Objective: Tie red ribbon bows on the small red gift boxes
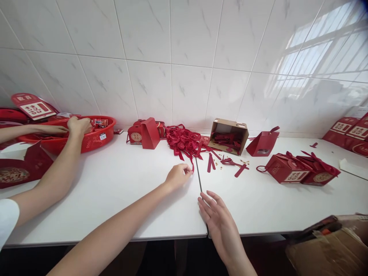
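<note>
Head view: our left hand (178, 177) pinched a red ribbon (193, 165) trailing from the tangled pile (184, 141) on the white table (123, 184); our right hand (217, 217), fingers loosely spread, was near the front edge.

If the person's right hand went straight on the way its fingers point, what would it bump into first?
Probably the left hand, which seems to pinch a red ribbon; past it lies the ribbon pile. The right hand might pass above, as its height is hard to judge.
</note>
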`<action>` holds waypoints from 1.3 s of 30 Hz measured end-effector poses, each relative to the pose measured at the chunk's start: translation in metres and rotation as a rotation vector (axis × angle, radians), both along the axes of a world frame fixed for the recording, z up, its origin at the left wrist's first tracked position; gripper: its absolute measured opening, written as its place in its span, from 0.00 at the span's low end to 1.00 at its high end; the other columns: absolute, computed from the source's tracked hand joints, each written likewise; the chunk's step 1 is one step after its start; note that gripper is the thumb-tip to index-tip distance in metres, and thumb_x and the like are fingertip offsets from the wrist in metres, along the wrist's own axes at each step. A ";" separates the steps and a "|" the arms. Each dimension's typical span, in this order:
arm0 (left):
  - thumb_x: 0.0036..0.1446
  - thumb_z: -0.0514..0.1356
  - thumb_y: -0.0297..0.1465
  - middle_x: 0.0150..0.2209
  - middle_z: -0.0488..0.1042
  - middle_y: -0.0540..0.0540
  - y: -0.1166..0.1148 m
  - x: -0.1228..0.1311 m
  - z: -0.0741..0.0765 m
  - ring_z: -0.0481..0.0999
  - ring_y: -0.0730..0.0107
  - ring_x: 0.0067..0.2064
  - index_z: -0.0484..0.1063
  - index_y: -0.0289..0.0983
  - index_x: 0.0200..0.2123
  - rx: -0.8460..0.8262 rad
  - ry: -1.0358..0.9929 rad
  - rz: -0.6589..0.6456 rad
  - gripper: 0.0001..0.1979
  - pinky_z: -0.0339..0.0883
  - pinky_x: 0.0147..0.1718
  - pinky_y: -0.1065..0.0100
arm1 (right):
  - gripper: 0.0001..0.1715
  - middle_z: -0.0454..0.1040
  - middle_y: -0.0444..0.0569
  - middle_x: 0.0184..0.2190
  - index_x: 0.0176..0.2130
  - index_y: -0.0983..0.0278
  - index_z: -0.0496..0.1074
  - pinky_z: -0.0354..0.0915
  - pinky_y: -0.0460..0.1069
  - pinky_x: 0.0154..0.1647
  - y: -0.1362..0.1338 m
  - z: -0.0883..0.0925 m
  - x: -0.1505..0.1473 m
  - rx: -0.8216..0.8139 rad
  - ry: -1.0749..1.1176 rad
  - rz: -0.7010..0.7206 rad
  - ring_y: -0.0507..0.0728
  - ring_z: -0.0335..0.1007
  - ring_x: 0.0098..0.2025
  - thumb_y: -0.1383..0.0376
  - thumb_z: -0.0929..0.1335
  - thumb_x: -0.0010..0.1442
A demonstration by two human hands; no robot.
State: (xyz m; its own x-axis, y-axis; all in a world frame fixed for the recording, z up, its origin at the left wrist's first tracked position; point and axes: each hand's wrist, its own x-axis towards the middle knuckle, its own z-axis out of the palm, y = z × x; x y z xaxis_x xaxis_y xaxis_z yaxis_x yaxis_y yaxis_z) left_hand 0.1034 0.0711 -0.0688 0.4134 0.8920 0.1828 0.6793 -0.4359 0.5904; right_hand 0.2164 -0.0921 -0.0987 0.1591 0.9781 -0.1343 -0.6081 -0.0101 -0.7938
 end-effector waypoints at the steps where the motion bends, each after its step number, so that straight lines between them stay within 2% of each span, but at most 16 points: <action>1: 0.54 0.55 0.36 0.30 0.75 0.50 -0.016 -0.004 0.005 0.70 0.70 0.29 0.72 0.39 0.29 -0.008 -0.016 -0.036 0.09 0.63 0.30 0.70 | 0.22 0.67 0.50 0.54 0.49 0.57 0.65 0.53 0.57 0.63 0.003 0.001 0.001 0.009 0.073 0.016 0.60 0.59 0.59 0.53 0.66 0.56; 5: 0.55 0.54 0.34 0.26 0.73 0.51 -0.082 -0.025 0.025 0.67 0.73 0.25 0.73 0.39 0.28 -0.054 -0.057 -0.268 0.09 0.60 0.27 0.71 | 0.22 0.69 0.52 0.53 0.50 0.58 0.66 0.54 0.59 0.62 0.010 0.003 0.006 0.040 0.235 0.095 0.61 0.61 0.58 0.54 0.64 0.58; 8: 0.53 0.56 0.33 0.24 0.71 0.52 -0.100 -0.047 0.032 0.66 0.74 0.25 0.72 0.38 0.26 -0.156 -0.038 -0.316 0.08 0.58 0.26 0.72 | 0.21 0.66 0.51 0.55 0.48 0.59 0.70 0.55 0.60 0.61 0.011 0.004 0.011 0.051 0.216 0.090 0.62 0.61 0.58 0.54 0.63 0.57; 11: 0.50 0.58 0.35 0.20 0.67 0.52 -0.082 -0.070 0.034 0.64 0.75 0.23 0.71 0.36 0.25 -0.307 -0.159 -0.208 0.08 0.57 0.24 0.73 | 0.20 0.66 0.50 0.55 0.45 0.59 0.72 0.57 0.60 0.59 0.014 0.005 0.022 0.056 0.062 0.020 0.63 0.61 0.58 0.54 0.65 0.56; 15: 0.51 0.59 0.36 0.19 0.64 0.53 -0.034 -0.090 0.043 0.62 0.77 0.20 0.70 0.36 0.30 -0.540 -0.569 0.026 0.09 0.56 0.21 0.73 | 0.21 0.69 0.52 0.51 0.45 0.61 0.72 0.61 0.58 0.54 0.028 0.015 0.056 0.022 -0.504 -0.057 0.63 0.63 0.54 0.55 0.67 0.54; 17: 0.52 0.58 0.36 0.27 0.70 0.47 -0.014 -0.093 0.049 0.68 0.74 0.24 0.69 0.36 0.36 -0.589 -0.789 0.133 0.10 0.61 0.23 0.71 | 0.20 0.70 0.54 0.48 0.44 0.62 0.72 0.63 0.58 0.49 0.040 0.024 0.082 0.012 -0.886 -0.113 0.62 0.66 0.50 0.57 0.66 0.54; 19: 0.53 0.57 0.35 0.40 0.73 0.41 -0.002 -0.091 0.052 0.74 0.68 0.34 0.67 0.37 0.43 -0.562 -0.899 0.222 0.15 0.66 0.30 0.68 | 0.18 0.71 0.54 0.46 0.44 0.64 0.72 0.64 0.57 0.47 0.055 0.034 0.112 -0.019 -1.227 -0.244 0.62 0.67 0.47 0.62 0.64 0.54; 21: 0.51 0.58 0.34 0.48 0.69 0.40 0.005 -0.083 0.048 0.74 0.65 0.42 0.61 0.40 0.51 -0.512 -0.901 0.284 0.23 0.67 0.37 0.66 | 0.20 0.72 0.55 0.43 0.46 0.65 0.72 0.63 0.57 0.47 0.073 0.043 0.140 -0.114 -1.443 -0.352 0.61 0.68 0.44 0.67 0.61 0.54; 23: 0.49 0.60 0.33 0.48 0.69 0.40 0.008 -0.070 0.038 0.74 0.64 0.45 0.56 0.40 0.55 -0.496 -0.828 0.324 0.30 0.67 0.40 0.65 | 0.23 0.70 0.57 0.46 0.48 0.66 0.71 0.61 0.55 0.48 0.092 0.050 0.165 -0.197 -1.556 -0.495 0.61 0.68 0.45 0.71 0.59 0.54; 24: 0.47 0.61 0.33 0.48 0.69 0.39 0.009 -0.063 0.031 0.73 0.63 0.45 0.55 0.39 0.55 -0.483 -0.769 0.325 0.31 0.66 0.40 0.64 | 0.25 0.69 0.58 0.48 0.49 0.67 0.70 0.61 0.55 0.48 0.102 0.051 0.175 -0.241 -1.598 -0.517 0.61 0.68 0.47 0.72 0.59 0.53; 26: 0.47 0.60 0.33 0.48 0.67 0.39 0.012 -0.050 0.016 0.71 0.61 0.47 0.56 0.37 0.54 -0.380 -0.637 0.294 0.31 0.66 0.41 0.63 | 0.26 0.71 0.59 0.47 0.47 0.68 0.73 0.62 0.53 0.47 0.120 0.052 0.192 -0.316 -1.643 -0.461 0.62 0.68 0.47 0.76 0.60 0.50; 28: 0.47 0.59 0.31 0.50 0.66 0.40 0.015 -0.038 0.002 0.68 0.61 0.49 0.57 0.38 0.53 -0.198 -0.512 0.216 0.28 0.65 0.43 0.62 | 0.23 0.75 0.58 0.40 0.39 0.68 0.76 0.64 0.52 0.43 0.134 0.049 0.205 -0.362 -1.651 -0.348 0.62 0.71 0.43 0.79 0.61 0.45; 31: 0.50 0.55 0.28 0.50 0.65 0.43 0.021 -0.027 -0.014 0.66 0.63 0.50 0.57 0.40 0.52 0.009 -0.391 0.083 0.24 0.63 0.46 0.61 | 0.19 0.77 0.55 0.34 0.32 0.67 0.78 0.65 0.51 0.39 0.143 0.041 0.216 -0.370 -1.641 -0.247 0.60 0.72 0.38 0.79 0.63 0.43; 34: 0.52 0.53 0.26 0.50 0.65 0.43 0.026 -0.023 -0.023 0.66 0.64 0.50 0.58 0.40 0.51 0.044 -0.355 0.037 0.22 0.61 0.48 0.61 | 0.12 0.77 0.52 0.35 0.32 0.65 0.77 0.65 0.51 0.40 0.144 0.029 0.221 -0.346 -1.639 -0.222 0.59 0.72 0.38 0.75 0.66 0.46; 37: 0.52 0.53 0.26 0.49 0.65 0.43 0.027 -0.023 -0.025 0.66 0.64 0.50 0.57 0.40 0.51 0.011 -0.350 0.033 0.21 0.61 0.48 0.61 | 0.05 0.77 0.50 0.30 0.26 0.63 0.76 0.65 0.52 0.38 0.143 0.017 0.220 -0.354 -1.642 -0.210 0.59 0.72 0.35 0.70 0.69 0.46; 39: 0.53 0.53 0.27 0.49 0.65 0.43 0.025 -0.023 -0.024 0.66 0.64 0.50 0.57 0.40 0.51 -0.006 -0.361 0.050 0.20 0.61 0.48 0.61 | 0.05 0.77 0.51 0.28 0.23 0.63 0.76 0.65 0.52 0.36 0.144 0.013 0.218 -0.378 -1.646 -0.221 0.60 0.72 0.34 0.70 0.68 0.47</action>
